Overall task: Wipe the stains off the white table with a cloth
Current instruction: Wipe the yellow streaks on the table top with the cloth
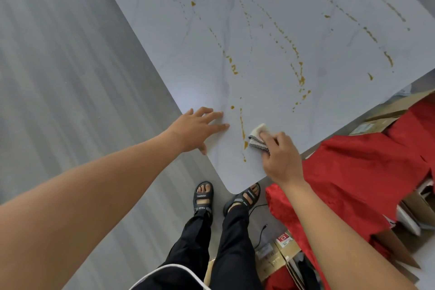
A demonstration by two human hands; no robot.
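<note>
Soft even daylight, faint glare on the table [195,92] near its edge, wide-angle bending, slight overall softness

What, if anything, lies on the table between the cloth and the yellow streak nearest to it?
Nothing visible. The cloth, held in the right hand, lies just beside the streak, only bare table between; the left hand rests beyond it.
</note>
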